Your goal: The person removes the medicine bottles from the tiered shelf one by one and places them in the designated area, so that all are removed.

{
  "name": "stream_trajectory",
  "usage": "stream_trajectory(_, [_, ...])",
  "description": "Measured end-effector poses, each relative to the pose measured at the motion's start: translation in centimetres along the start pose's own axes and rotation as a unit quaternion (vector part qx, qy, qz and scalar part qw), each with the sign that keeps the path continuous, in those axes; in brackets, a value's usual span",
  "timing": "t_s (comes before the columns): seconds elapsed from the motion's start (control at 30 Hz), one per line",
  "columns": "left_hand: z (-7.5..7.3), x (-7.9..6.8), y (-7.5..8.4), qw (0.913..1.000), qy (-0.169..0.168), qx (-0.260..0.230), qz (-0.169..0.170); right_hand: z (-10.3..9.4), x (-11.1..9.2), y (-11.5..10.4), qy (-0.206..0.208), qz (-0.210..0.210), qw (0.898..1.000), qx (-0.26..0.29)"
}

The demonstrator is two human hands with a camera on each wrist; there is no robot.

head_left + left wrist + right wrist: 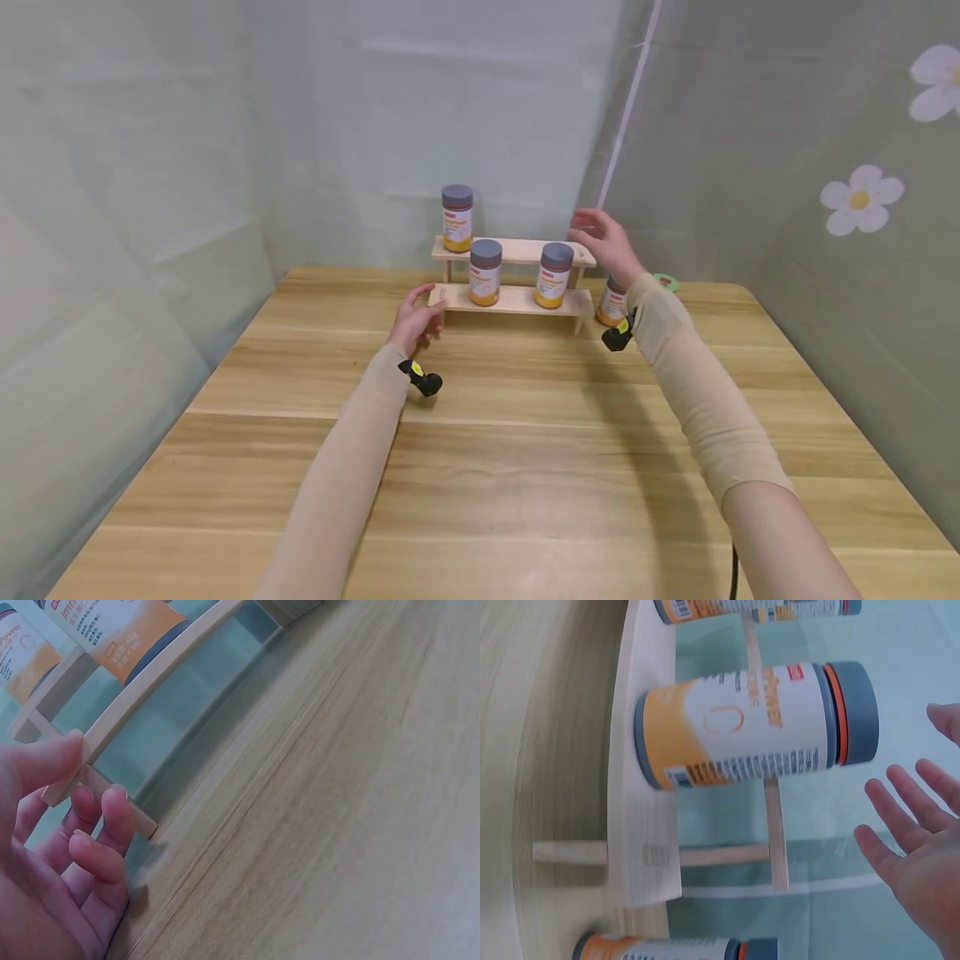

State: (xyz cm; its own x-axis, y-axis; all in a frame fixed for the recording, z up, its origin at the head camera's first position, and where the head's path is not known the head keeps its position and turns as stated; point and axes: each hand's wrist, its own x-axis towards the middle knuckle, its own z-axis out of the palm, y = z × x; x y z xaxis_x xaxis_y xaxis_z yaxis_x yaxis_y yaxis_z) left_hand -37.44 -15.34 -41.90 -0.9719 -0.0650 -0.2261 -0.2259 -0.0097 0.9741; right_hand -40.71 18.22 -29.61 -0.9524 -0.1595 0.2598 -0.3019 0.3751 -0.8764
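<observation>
A two-tier wooden rack point(517, 298) stands at the back of the table. My left hand point(412, 321) grips the lower tier's left end, thumb point(49, 759) on the board's edge and fingers curled below it. My right hand point(609, 248) hovers by the upper tier's right end, fingers spread and holding nothing. Grey-lidded jars with white and orange labels stand upright: one point(457, 221) on the upper tier's left, two on the lower tier, at left point(485, 275) and right point(553, 277). The right one point(742, 724) looms large in the right wrist view, apart from that hand.
Right of the rack, another such jar point(612, 302) stands on the wooden table point(510, 467), partly covered by the right wrist. Behind that wrist lies a green round item point(666, 282). A pale curtain point(337, 125) hangs behind the table and along both sides.
</observation>
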Motion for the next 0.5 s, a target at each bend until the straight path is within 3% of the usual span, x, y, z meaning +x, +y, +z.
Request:
stream_trajectory(0.17, [0.1,0.1,0.1,0.9999,-0.01,-0.007,0.001,0.9,0.4,-0.9,-0.014,0.0,1.0,-0.023])
stream_trajectory(0.5, [0.6,-0.3,0.3,1.0,0.0,-0.002,-0.005,3.0,1.6,-1.9,-0.046,-0.012,0.997,-0.055])
